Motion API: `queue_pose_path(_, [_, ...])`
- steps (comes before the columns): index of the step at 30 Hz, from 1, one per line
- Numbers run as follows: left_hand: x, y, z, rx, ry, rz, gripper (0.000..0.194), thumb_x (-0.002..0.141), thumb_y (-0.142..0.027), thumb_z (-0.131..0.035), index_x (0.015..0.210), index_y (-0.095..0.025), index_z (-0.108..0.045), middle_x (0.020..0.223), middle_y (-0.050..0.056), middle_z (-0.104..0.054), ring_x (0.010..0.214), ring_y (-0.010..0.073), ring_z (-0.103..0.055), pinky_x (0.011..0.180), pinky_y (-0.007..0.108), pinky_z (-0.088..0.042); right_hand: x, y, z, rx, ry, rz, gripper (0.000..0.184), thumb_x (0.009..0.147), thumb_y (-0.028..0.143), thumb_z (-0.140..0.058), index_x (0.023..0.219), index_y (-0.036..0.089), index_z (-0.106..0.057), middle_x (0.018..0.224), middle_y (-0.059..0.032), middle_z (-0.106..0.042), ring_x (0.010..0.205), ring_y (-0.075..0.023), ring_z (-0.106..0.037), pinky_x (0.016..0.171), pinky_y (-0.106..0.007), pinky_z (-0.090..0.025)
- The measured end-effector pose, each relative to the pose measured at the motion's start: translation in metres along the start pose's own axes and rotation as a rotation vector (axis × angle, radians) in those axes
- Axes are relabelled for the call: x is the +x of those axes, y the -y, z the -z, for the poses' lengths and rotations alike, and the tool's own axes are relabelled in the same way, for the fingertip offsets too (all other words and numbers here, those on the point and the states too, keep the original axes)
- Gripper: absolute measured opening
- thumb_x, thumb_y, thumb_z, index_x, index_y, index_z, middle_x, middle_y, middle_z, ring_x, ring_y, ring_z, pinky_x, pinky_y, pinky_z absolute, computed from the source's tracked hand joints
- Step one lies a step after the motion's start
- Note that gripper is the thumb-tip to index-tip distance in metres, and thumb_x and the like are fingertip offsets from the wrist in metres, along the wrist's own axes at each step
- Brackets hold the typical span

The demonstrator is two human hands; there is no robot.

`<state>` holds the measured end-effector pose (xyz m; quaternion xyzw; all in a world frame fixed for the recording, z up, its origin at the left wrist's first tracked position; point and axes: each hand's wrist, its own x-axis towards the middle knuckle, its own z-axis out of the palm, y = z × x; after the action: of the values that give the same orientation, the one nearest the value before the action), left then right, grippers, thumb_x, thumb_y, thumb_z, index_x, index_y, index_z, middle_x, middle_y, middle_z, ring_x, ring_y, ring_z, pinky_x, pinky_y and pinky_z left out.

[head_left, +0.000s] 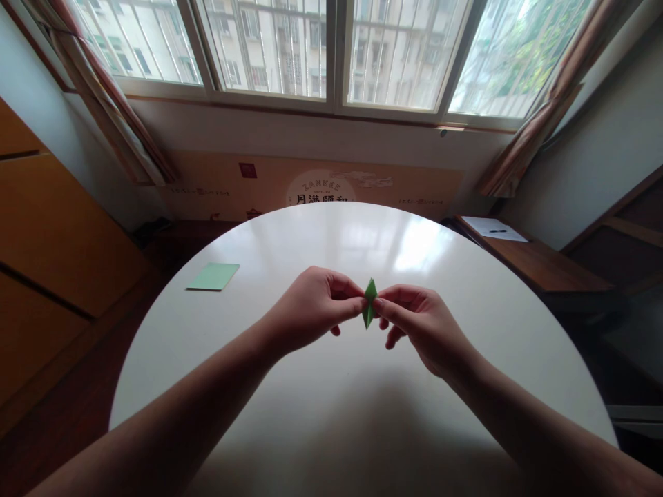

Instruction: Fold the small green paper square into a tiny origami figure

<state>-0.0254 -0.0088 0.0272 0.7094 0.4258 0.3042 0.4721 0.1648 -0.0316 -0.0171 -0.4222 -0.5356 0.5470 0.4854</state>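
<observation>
A small piece of folded green paper [370, 288], pointed at top and bottom, is held upright above the white round table [321, 442]. My left hand [321, 300] pinches its left side between thumb and forefinger. From the right, my right hand [414, 310] grips it the same way, the thumb in front and the other fingers curled below. The fingertips hide the middle of the paper. On the table's left side lies a stack of light green square paper [213, 276], apart from both hands.
Beyond the table's far edge stands a printed orange panel [207, 179] under the barred windows [269, 48]. A brown wooden side table [549, 262] at right bears a white sheet [492, 228] with a dark object on it. An orange-brown cabinet [62, 241] is at left.
</observation>
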Motion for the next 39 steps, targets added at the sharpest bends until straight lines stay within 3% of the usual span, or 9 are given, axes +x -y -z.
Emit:
queue_pose_path(7, [0.002, 0.000, -0.001, -0.103, 0.036, 0.066, 0.013, 0.073, -0.020, -0.073, 0.082, -0.013, -0.080, 0.063, 0.002, -0.067, 0.048, 0.0092, -0.053, 0.041, 0.018, -0.048, 0.000, -0.001, 0.000, -0.010, 0.008, 0.033, 0.022, 0.076, 0.038, -0.079, 0.078, 0.017, -0.075, 0.067, -0.0032, -0.065, 0.059, -0.0154, -0.058, 0.042, -0.023, -0.051])
queue_pose_path(12, [0.002, 0.003, -0.006, -0.177, 0.028, 0.081, 0.016, 0.075, -0.026, -0.073, 0.083, -0.013, -0.079, 0.065, 0.004, -0.067, 0.058, 0.0126, -0.055, 0.042, 0.018, -0.049, -0.001, -0.002, -0.001, 0.015, -0.023, 0.059, 0.018, 0.078, 0.035, -0.077, 0.078, 0.017, -0.074, 0.068, -0.0030, -0.066, 0.059, -0.0155, -0.059, 0.042, -0.022, -0.049])
queue_pose_path(24, [0.002, 0.002, -0.010, -0.092, -0.002, 0.060, 0.010, 0.075, -0.022, -0.069, 0.072, -0.012, -0.071, 0.058, -0.001, -0.061, 0.050, 0.0090, -0.052, 0.041, 0.016, -0.046, -0.003, 0.001, -0.003, 0.128, -0.002, -0.036, 0.022, 0.073, 0.038, -0.082, 0.079, 0.018, -0.074, 0.069, -0.0035, -0.065, 0.063, -0.0159, -0.058, 0.039, -0.019, -0.046])
queue_pose_path(29, [0.001, 0.004, -0.012, -0.060, 0.035, 0.046, 0.012, 0.076, -0.022, -0.066, 0.071, -0.012, -0.070, 0.058, -0.002, -0.058, 0.051, 0.0089, -0.051, 0.041, 0.017, -0.046, -0.001, 0.000, -0.005, 0.154, -0.007, -0.052, 0.013, 0.073, 0.028, -0.078, 0.071, 0.018, -0.069, 0.065, -0.0008, -0.062, 0.059, -0.0143, -0.055, 0.036, -0.017, -0.044])
queue_pose_path(39, [0.002, 0.004, -0.012, -0.085, 0.033, 0.095, 0.012, 0.074, -0.023, -0.068, 0.070, -0.012, -0.070, 0.057, -0.002, -0.056, 0.052, 0.0093, -0.050, 0.040, 0.016, -0.044, 0.000, -0.002, -0.002, 0.011, 0.006, 0.041, 0.018, 0.081, 0.033, -0.072, 0.077, 0.016, -0.070, 0.064, -0.0012, -0.060, 0.057, -0.0139, -0.055, 0.034, -0.017, -0.043])
